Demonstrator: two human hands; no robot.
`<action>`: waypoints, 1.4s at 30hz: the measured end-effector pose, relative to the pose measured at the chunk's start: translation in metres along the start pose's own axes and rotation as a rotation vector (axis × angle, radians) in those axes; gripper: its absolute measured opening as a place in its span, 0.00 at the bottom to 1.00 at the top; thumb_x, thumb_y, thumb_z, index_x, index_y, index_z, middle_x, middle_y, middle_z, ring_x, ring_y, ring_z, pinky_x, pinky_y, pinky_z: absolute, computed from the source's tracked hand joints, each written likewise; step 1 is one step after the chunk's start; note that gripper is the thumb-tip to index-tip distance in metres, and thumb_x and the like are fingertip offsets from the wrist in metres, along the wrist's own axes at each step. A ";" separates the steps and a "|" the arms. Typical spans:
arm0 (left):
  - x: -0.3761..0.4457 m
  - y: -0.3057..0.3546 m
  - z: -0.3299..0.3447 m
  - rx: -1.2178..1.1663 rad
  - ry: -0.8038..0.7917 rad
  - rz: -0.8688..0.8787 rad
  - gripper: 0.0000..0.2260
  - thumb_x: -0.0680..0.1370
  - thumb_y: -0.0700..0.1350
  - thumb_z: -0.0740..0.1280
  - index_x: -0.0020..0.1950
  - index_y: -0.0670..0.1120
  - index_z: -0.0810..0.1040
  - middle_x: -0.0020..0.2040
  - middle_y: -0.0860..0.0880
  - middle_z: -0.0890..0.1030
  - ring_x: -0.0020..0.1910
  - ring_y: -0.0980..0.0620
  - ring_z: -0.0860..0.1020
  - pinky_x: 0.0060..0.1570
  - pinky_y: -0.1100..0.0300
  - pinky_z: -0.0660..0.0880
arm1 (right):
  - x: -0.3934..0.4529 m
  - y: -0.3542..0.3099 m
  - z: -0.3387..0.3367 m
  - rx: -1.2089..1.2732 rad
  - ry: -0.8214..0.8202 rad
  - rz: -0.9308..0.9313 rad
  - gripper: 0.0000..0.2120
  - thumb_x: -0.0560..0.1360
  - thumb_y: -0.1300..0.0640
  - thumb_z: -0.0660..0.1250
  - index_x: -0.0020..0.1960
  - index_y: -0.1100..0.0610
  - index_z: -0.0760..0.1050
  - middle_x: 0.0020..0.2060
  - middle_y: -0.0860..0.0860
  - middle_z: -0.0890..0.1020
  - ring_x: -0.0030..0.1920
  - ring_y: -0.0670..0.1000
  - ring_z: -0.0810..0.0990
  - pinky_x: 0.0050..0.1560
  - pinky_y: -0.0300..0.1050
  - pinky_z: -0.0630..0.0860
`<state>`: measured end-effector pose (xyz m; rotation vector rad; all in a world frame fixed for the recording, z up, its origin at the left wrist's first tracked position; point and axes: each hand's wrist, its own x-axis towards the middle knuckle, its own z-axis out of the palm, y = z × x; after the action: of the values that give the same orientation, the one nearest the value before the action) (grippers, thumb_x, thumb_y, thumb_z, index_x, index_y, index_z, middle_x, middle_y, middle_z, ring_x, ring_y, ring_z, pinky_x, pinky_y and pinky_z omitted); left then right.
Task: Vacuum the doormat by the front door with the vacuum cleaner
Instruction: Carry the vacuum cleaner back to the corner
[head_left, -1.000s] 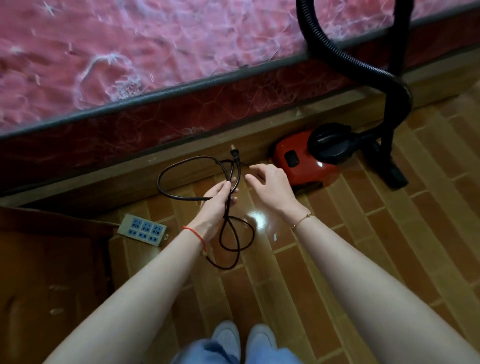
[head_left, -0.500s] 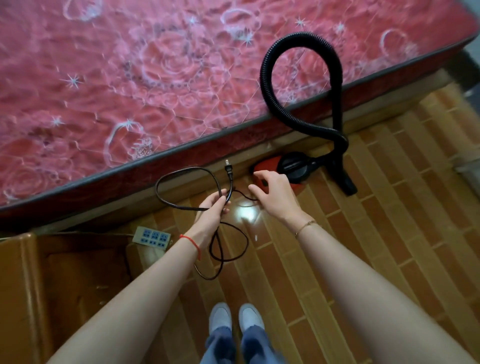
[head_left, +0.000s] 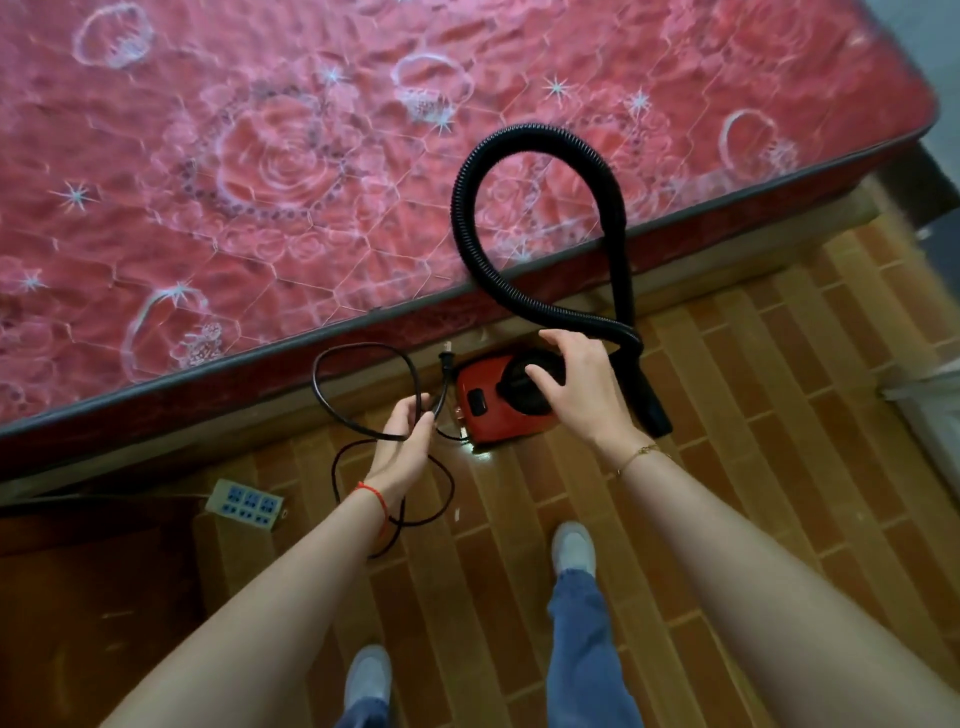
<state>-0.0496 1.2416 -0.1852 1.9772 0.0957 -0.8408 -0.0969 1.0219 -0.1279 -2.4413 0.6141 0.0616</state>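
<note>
The small red vacuum cleaner sits on the brick-patterned floor, tight against the base of the bed. Its black ribbed hose rises from the body, loops up over the mattress edge and comes back down as a rigid tube whose nozzle rests on the floor just to the right of the machine. The right hand hovers over the black top of the vacuum with fingers spread and gently bent; whether it touches I cannot tell, and it grasps nothing. The left hand pinches the black power cord between thumb and fingers, the plug sticking up just left of the red body. The cord makes 1 loop toward the bed and more slack curls on the floor under the wrist. A white power strip with blue sockets lies on the floor to the left, near the bed. The red patterned mattress fills the upper view. 2 white shoes and blue trouser legs show below.
</note>
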 end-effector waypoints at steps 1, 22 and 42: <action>0.004 0.004 0.010 0.024 0.022 -0.010 0.16 0.83 0.49 0.57 0.71 0.52 0.67 0.64 0.50 0.74 0.64 0.50 0.73 0.64 0.50 0.72 | 0.008 0.011 -0.007 -0.023 0.011 -0.006 0.23 0.77 0.51 0.68 0.69 0.56 0.70 0.63 0.51 0.76 0.65 0.53 0.70 0.67 0.50 0.69; 0.134 0.006 0.155 0.406 0.131 0.125 0.25 0.81 0.41 0.63 0.77 0.43 0.60 0.73 0.42 0.68 0.72 0.44 0.66 0.70 0.56 0.63 | 0.150 0.182 -0.005 -0.155 -0.234 0.180 0.65 0.63 0.42 0.79 0.78 0.56 0.33 0.79 0.55 0.41 0.78 0.57 0.44 0.75 0.57 0.52; 0.226 -0.032 0.210 0.862 -0.137 0.161 0.21 0.82 0.47 0.59 0.75 0.47 0.62 0.62 0.41 0.72 0.58 0.40 0.74 0.51 0.51 0.75 | 0.203 0.238 0.051 0.109 -0.079 0.154 0.54 0.56 0.43 0.81 0.71 0.62 0.57 0.64 0.54 0.61 0.64 0.55 0.68 0.64 0.54 0.73</action>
<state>0.0009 1.0326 -0.4081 2.6537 -0.5916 -1.0021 -0.0158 0.8000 -0.3389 -2.2723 0.7494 0.1817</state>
